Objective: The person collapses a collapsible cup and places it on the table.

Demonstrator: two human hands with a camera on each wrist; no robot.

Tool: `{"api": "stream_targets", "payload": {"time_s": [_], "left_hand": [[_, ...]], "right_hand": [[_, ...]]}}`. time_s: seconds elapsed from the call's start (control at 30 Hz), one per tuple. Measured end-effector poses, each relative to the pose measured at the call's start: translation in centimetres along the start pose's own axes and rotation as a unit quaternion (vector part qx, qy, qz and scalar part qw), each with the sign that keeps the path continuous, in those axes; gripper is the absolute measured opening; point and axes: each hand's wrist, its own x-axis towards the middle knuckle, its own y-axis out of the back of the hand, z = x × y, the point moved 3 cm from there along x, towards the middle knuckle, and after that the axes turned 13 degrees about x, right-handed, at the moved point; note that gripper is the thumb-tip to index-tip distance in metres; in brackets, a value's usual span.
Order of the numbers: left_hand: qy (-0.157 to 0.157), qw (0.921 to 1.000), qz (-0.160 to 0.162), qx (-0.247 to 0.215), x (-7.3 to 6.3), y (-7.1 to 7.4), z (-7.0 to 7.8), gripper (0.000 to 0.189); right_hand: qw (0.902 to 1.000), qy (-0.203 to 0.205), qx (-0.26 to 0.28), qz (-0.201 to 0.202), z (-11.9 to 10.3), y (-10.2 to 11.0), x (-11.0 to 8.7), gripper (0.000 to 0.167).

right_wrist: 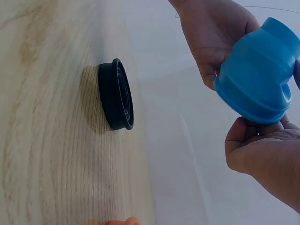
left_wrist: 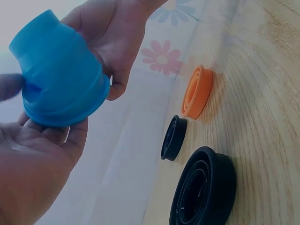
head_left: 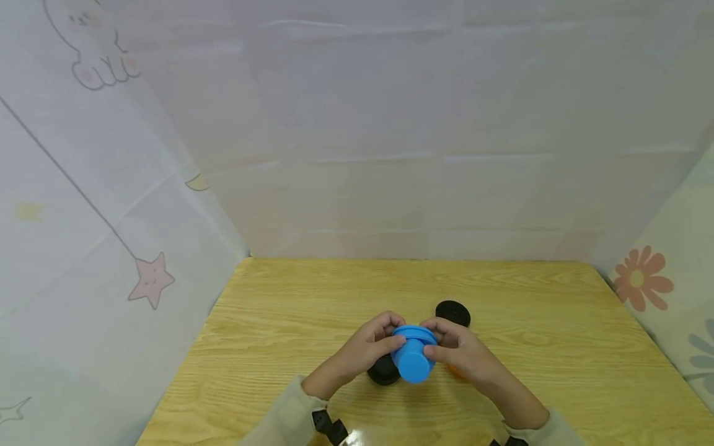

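A blue collapsible cup (head_left: 414, 365), soft and stepped, is held above the table in both hands, its wide rim away from the person and its narrow end facing back. On its left side the left hand (head_left: 365, 347) grips the rim, with fingers behind and thumb on the wall. The right hand (head_left: 463, 352) pinches the opposite side in the same manner. In the left wrist view the cup (left_wrist: 63, 70) stands mostly extended and tilted, with a dent in its wall beside a thumb. The right wrist view shows a similar dent in the cup (right_wrist: 258, 75).
Beneath the hands, a flattened black ringed cup (head_left: 383, 370) lies on the wooden table (head_left: 290, 297). Another black one (head_left: 453, 313) lies farther back, beyond the right hand. A flattened orange ringed cup (left_wrist: 197, 92) is largely hidden by the right hand in the head view.
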Motion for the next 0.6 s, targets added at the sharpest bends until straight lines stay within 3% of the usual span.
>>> {"api": "stream_targets", "payload": {"time_s": [0.23,0.6], "left_hand": [[0.006,0.9991,-0.016,-0.039,0.03,0.03,0.17,0.038],[0.018,0.9996,0.008,-0.019,0.20,0.18,-0.02,0.039]], "right_hand": [[0.9996,-0.009,-0.017,0.022,-0.18,-0.06,-0.05,0.032],[0.9981,0.012,-0.057,0.019,-0.25,0.04,0.15,0.031]]}}
